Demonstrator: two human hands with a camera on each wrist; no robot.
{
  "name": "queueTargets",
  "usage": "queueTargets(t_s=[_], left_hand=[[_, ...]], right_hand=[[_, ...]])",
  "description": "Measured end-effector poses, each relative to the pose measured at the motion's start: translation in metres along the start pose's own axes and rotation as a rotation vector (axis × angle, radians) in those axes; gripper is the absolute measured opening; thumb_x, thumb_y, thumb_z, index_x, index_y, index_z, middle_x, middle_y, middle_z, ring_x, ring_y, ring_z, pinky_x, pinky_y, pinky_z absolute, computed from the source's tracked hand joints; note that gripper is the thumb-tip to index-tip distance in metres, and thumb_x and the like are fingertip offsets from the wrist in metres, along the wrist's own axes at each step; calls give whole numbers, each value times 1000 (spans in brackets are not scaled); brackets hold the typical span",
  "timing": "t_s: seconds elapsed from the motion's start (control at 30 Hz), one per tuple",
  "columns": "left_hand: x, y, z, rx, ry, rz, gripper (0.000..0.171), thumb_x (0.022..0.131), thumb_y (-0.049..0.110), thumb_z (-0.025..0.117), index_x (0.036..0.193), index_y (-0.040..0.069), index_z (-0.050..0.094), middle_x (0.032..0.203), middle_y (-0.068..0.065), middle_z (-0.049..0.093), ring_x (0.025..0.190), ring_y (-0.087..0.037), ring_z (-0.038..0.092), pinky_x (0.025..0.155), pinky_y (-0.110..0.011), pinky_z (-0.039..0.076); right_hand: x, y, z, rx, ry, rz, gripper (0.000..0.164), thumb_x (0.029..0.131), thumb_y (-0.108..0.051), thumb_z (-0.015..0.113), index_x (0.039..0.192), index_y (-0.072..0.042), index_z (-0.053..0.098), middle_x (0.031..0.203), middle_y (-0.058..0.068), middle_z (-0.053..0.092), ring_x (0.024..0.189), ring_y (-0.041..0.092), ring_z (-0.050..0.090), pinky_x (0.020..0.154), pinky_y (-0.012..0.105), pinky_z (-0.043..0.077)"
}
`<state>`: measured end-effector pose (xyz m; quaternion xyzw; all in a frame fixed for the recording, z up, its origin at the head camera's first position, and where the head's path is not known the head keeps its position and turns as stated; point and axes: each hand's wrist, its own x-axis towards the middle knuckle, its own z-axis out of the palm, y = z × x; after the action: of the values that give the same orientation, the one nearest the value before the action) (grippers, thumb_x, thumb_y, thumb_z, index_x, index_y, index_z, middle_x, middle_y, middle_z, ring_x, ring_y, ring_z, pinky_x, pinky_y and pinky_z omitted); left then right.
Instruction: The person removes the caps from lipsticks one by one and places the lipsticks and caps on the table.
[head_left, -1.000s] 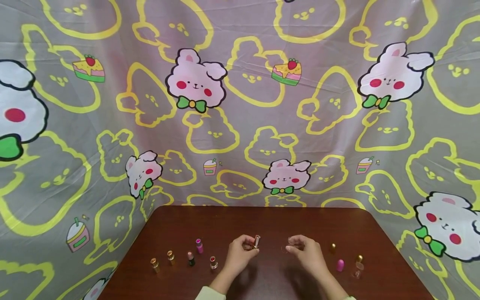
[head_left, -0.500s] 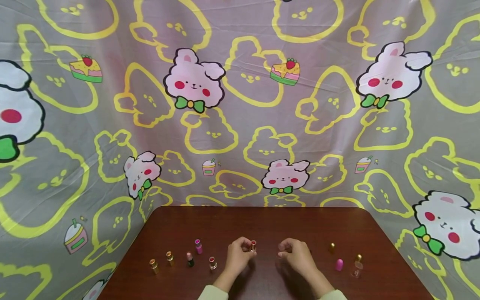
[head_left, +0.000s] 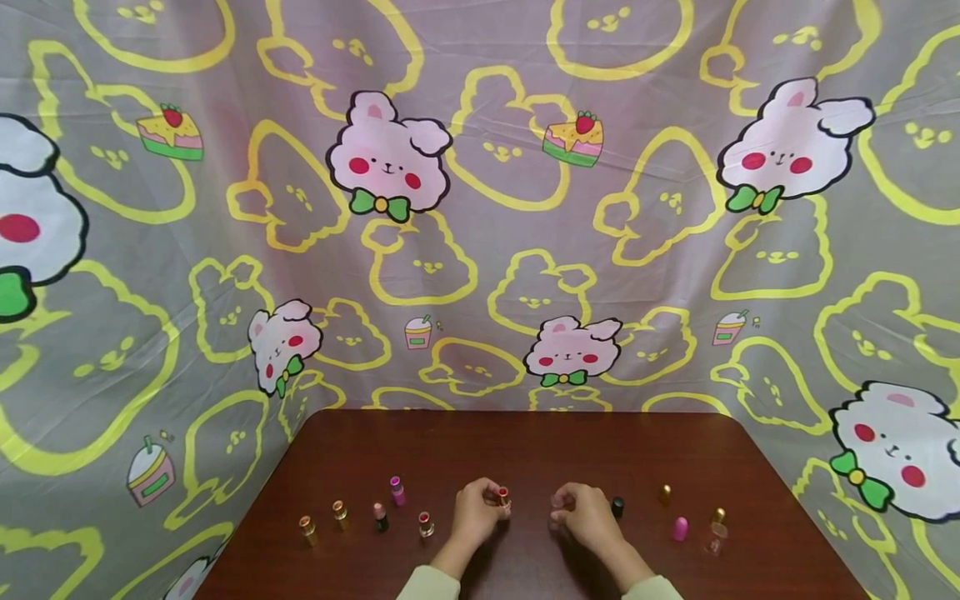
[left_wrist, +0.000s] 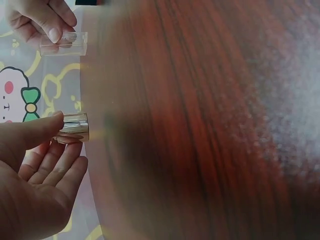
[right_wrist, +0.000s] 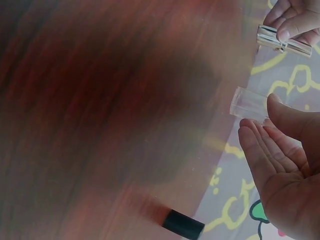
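My left hand (head_left: 474, 510) pinches a gold lipstick (head_left: 503, 498) with a red top, held nearly upright. In the left wrist view its shiny gold base (left_wrist: 75, 127) lies between thumb and fingers. To the right, my right hand (head_left: 588, 512) pinches a clear lipstick cap (right_wrist: 248, 104) between thumb and fingers. Lipstick and cap are apart, with a hand-wide gap between them. Just right of the right hand stands a black cap (head_left: 617, 507).
Left on the brown table (head_left: 480, 442) stand several uncapped lipsticks, among them a magenta one (head_left: 397, 491), a black-based one (head_left: 381, 517) and a gold one (head_left: 308, 530). On the right are a pink cap (head_left: 680, 528), gold caps (head_left: 665, 493) and another clear cap (head_left: 716, 539).
The lipstick in my left hand has turned from tilted to nearly upright and come down slightly. My right hand has moved left with the clear cap, and the black cap now shows beside it.
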<state>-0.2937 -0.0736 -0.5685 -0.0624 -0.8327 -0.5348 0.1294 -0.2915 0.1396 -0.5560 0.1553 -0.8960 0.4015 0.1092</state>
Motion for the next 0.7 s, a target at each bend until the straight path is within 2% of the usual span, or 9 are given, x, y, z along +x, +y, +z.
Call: queueTargets(t_s=[0.53,0.7], left_hand=[[-3,-6,4,39,26,1,29,61,-15,81,75,4,64,67,0,65,59,-8,61,55,-23,49],[-3,-8,3,46,25,26,29,60,-16,81,75,3,65,65,0,65,58,-7,61,54,-23,50]], right_hand=[[-6,8,9,31,-55,31,21,70,0,82,79,-10,65,74,-5,65,68,8,62,59,25,49],[-6,10,10,16,-48,19,22,70,-1,83,79,-11,66,74,-6,65,69,8,62,61,25,50]])
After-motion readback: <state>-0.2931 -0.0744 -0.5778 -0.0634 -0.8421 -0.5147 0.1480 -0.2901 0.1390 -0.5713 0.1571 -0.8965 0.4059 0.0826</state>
